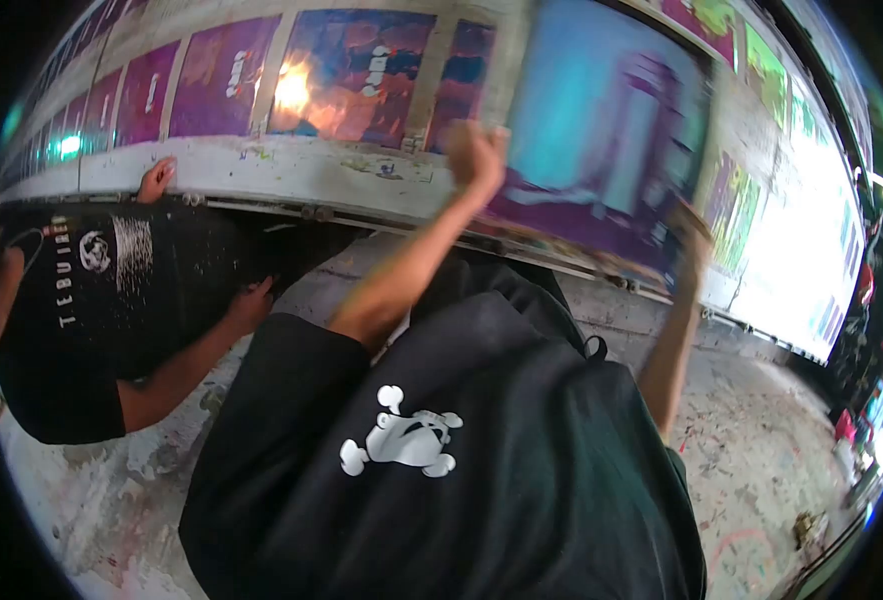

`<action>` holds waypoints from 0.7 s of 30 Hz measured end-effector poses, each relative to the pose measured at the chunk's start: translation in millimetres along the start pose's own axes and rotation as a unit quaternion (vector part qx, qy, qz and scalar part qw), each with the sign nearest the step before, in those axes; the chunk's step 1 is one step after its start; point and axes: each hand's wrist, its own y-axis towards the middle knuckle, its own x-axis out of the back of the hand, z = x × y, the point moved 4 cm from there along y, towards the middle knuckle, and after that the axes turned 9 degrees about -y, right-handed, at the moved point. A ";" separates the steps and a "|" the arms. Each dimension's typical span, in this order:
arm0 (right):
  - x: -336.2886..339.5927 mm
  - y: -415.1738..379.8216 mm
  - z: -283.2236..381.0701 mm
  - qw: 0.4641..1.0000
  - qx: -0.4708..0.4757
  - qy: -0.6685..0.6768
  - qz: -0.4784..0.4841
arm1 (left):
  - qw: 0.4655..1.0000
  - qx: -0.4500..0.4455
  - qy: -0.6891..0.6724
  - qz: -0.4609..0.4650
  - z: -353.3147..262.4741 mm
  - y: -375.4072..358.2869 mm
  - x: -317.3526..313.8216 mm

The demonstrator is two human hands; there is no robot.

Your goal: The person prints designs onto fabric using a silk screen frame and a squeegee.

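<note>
A large screen-printing frame [571,110] with a blue and purple face lies over the long table in front of me, smeared by motion. My left hand [476,160] is closed at its left edge, the fingers curled and blurred. At the lower right edge, my right hand [693,240] is closed around the frame's side; its fingertips are partly hidden and blurred. Just left of the frame lie shiny purple and orange printed sheets [351,80] with small white marks on them.
A co-worker in a black shirt [161,290] stands close on my left, one hand [157,180] at the table edge [361,210]. More printed sheets [741,210] lie on the right under bright glare. The floor [751,420] is paint-spotted, with assorted items [851,450] at far right.
</note>
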 end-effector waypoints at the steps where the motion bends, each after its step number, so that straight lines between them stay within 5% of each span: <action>1: 37.1 10.6 -22.4 0.985 0.118 -0.128 0.005 | 0.997 -0.058 -0.045 -0.033 -20.1 -20.0 -24.2; 2: 74.1 20.4 -47.2 0.941 0.233 -0.247 -0.020 | 0.991 -0.086 -0.102 -0.013 -46.5 -41.3 -38.2; 7: 222.1 -42.5 -51.5 0.975 -0.077 -0.049 -0.201 | 0.974 -0.088 -0.163 0.129 -141.0 -88.4 -79.8; 8: 234.8 -47.3 -69.4 0.979 -0.063 0.018 -0.193 | 0.968 -0.104 -0.174 0.146 -145.5 -89.9 -85.7; 11: 238.5 -63.9 -87.1 0.984 -0.051 0.081 -0.148 | 0.968 -0.126 -0.173 0.133 -153.4 -92.4 -91.9; 14: 219.2 -63.9 -92.8 0.979 -0.043 0.091 -0.176 | 0.970 -0.209 -0.126 -0.006 -147.1 -95.7 -110.4; 17: 208.9 -19.6 -135.8 0.985 -0.027 0.073 -0.156 | 0.977 -0.102 -0.102 0.159 -130.8 -74.8 -108.4; 19: 170.1 -1.4 -104.3 0.986 -0.047 0.108 -0.119 | 0.964 -0.039 -0.117 0.237 -132.8 -64.4 -95.8; 21: 161.9 32.9 -106.0 0.986 -0.036 0.116 -0.111 | 0.987 -0.084 -0.034 0.132 -109.9 -72.3 -129.4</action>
